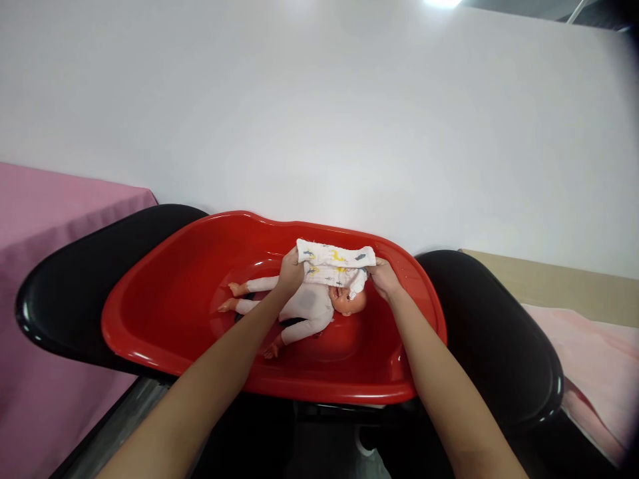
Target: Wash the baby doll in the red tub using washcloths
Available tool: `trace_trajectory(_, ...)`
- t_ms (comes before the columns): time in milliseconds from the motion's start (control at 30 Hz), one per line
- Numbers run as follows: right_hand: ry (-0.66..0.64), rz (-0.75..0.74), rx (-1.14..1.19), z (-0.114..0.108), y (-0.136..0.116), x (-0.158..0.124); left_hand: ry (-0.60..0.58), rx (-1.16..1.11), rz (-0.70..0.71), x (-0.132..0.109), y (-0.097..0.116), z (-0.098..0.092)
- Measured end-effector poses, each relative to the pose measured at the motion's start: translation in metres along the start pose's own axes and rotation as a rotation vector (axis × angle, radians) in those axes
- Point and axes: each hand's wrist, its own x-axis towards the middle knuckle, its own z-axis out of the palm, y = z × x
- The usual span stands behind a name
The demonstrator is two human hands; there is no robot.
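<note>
A white cloth (pixel 335 257) with yellow and grey prints is stretched between my two hands, folded over, one end hanging lower at the right. My left hand (pixel 291 271) grips its left edge and my right hand (pixel 383 276) pinches its right edge. Beneath the cloth, a baby doll (pixel 309 305) in a white body suit lies on its back in a red tub (pixel 164 299). Its head is to the right, partly covered from view by the cloth, and its bare feet point left.
Black rounded side trays (pixel 74 286) flank the tub, the other being the right tray (pixel 499 346). A pink-covered surface (pixel 44 219) is at the left. Pink fabric (pixel 589 359) lies at the right. A white wall (pixel 299 120) stands behind the tub.
</note>
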Motion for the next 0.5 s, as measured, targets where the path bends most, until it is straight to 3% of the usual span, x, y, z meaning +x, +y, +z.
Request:
trace_trajectory(67,0.008,-0.005,-0.009,0.0,-0.002,-0.001,-0.042,0.123,0.163,-0.002,0.004,0.0)
trace_trajectory(133,0.013,0.0,-0.027,0.0,-0.005,-0.002,-0.078,0.199,0.241,-0.004,0.008,0.001)
trace_trajectory(300,0.005,0.001,-0.022,0.001,-0.007,-0.004,-0.022,0.223,0.247,-0.01,0.016,0.002)
trace_trajectory(500,0.107,-0.058,0.023,0.0,-0.002,0.002,-0.033,0.18,0.233,-0.011,0.011,0.0)
